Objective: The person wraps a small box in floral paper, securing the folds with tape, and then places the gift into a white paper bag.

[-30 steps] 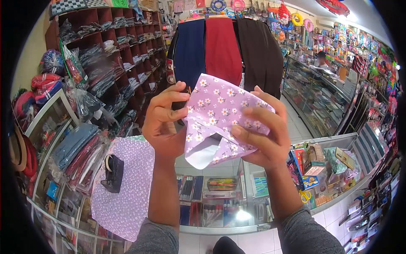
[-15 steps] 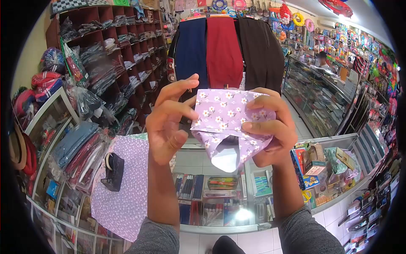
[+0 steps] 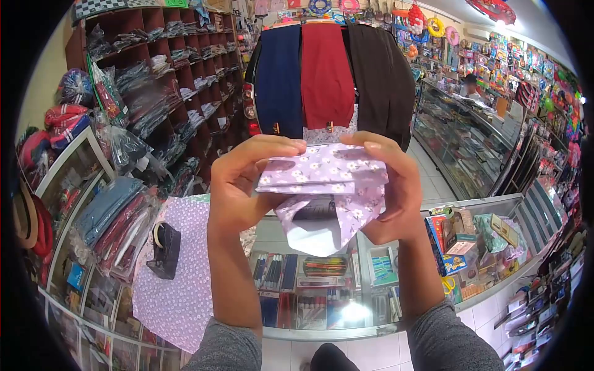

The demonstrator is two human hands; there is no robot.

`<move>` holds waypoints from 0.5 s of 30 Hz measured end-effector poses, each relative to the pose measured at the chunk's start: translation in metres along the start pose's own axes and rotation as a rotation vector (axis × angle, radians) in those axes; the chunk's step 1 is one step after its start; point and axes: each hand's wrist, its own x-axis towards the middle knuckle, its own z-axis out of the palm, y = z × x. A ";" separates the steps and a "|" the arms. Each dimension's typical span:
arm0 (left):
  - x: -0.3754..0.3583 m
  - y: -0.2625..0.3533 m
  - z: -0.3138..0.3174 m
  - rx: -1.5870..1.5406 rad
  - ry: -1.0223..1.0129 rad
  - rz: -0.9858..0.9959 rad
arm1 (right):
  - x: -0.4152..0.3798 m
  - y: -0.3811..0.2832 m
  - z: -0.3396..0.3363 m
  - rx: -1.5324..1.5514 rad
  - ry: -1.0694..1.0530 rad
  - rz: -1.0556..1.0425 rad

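A lilac paper with white flowers (image 3: 322, 170), folded so that an opening with a white inner flap faces me, is held up above the glass counter. My left hand (image 3: 241, 179) grips its left side, fingers along the top edge and thumb underneath. My right hand (image 3: 396, 185) holds the right side, with fingertips on the top edge. On the counter at the left, a black tape dispenser (image 3: 166, 250) rests on a sheet of small-flowered lilac paper (image 3: 179, 303).
Pens and markers show beneath the glass counter (image 3: 297, 334). Small boxes (image 3: 455, 238) and yellow scissors (image 3: 448, 284) lie right. Bagged clothes (image 3: 117, 216) are stacked left. Trousers (image 3: 328, 74) hang ahead. A person (image 3: 471, 86) is behind the far right counter.
My left fingers have come down onto the paper's top edge, and my right fingers have shifted from its front to the top. The paper has moved slightly left and tilted.
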 end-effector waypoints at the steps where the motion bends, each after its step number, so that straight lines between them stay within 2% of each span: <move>1: 0.000 0.001 0.000 0.065 0.012 -0.004 | -0.001 0.002 0.001 -0.006 0.014 0.002; 3: 0.002 0.006 0.006 0.152 0.070 -0.017 | -0.002 0.008 0.002 0.005 0.004 -0.018; 6: 0.004 0.004 0.016 0.085 0.186 -0.028 | -0.002 0.011 0.003 0.058 -0.002 -0.041; 7: 0.004 0.011 0.027 0.000 0.301 -0.158 | -0.003 0.009 0.003 0.014 -0.007 -0.019; 8: 0.005 0.015 0.032 -0.001 0.300 -0.157 | -0.003 0.010 0.004 0.013 -0.007 -0.019; 10: 0.005 0.019 0.038 -0.034 0.441 -0.314 | -0.004 0.013 0.008 0.113 0.054 -0.022; 15: 0.004 0.014 0.033 -0.024 0.428 -0.256 | 0.001 0.009 0.005 0.109 0.040 -0.007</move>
